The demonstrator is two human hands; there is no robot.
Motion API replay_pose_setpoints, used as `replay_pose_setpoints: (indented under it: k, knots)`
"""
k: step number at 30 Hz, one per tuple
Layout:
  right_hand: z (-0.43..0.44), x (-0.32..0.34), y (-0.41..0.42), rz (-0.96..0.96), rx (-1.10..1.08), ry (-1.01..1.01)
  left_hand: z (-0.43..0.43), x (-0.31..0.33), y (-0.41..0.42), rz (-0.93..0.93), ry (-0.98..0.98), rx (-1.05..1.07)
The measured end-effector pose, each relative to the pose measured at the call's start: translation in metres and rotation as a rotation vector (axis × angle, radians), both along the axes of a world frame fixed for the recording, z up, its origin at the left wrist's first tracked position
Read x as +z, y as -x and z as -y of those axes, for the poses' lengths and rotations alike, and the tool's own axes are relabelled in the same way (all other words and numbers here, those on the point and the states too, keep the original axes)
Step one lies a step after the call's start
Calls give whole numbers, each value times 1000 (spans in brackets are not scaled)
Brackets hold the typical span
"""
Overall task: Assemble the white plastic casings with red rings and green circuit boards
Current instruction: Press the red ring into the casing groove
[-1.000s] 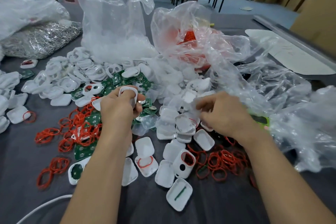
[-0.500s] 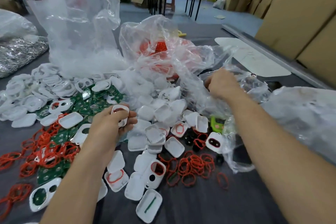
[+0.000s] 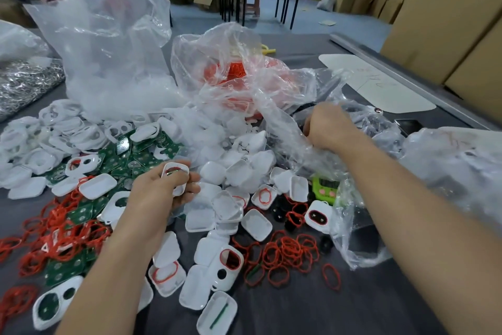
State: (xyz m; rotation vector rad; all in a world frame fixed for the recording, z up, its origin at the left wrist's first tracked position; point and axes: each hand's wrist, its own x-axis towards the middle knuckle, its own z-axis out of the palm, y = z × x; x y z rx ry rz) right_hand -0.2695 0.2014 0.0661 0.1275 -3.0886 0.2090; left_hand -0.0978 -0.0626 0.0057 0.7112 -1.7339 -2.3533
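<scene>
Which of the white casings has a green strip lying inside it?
The open casing nearest the camera, bottom centre; no other holds a thin green strip.

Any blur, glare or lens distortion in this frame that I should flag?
Head view: the lighting is even and soft, with no hard shadows. The right hand looks slightly motion-smeared, while the left hand and the white casing it holds are sharp. There is pale glare on the clear bag, and wide-angle bending tilts the cardboard boxes at the right edge.

No legible text or labels; faint marks on the white board (image 3: 380,90), unreadable
</scene>
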Motion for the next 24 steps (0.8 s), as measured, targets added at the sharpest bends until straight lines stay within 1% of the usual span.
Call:
replay_pose_setpoints:
  k: [3, 6, 7, 8, 9, 10, 11, 12, 13, 14, 15, 16, 18, 20, 22, 24]
  knots:
    - [4, 14, -12, -183, -62, 57, -1, 0, 0, 7, 15, 2]
    - [11, 22, -26, -129, -71, 80, -2, -1, -2, 1, 33, -6]
    - [12, 23, -31, -135, -72, 95, -1, -2, -2, -3, 33, -9]
    - [13, 25, -37, -182, -78, 149, -1, -2, -3, -8, 30, -12]
    - [14, 28, -44, -244, -79, 269, 0, -3, -2, -14, 25, -13]
    - [18, 30, -53, -277, -64, 468, -1, -3, -1, -20, 23, -13]
    - [25, 31, -64, -257, -28, 715, -2, -3, -1, -24, 27, -14]
    - [35, 30, -75, -194, 26, 952, -4, -4, 0, -26, 36, -16]
    - [46, 25, -86, -113, 80, 1133, -7, -5, 1, -30, 42, -22]
    - [59, 17, -95, -32, 117, 1256, -10, -5, 1, -36, 42, -30]
    - [71, 8, -102, 40, 132, 1337, -12, -4, 1, -44, 38, -41]
    - [83, -2, -108, 107, 129, 1386, -13, -3, 0, -54, 32, -51]
    - [99, -23, -115, 184, 102, 1405, -13, -1, -2, -83, 13, -66]
    - [107, -39, -118, 197, 76, 1394, -12, 0, -3, -111, 33, -96]
    - [110, -49, -122, 190, 87, 1383, -14, 1, -4, -115, 108, -108]
    - [111, -55, -124, 160, 131, 1375, -15, 0, -4, -120, 189, -77]
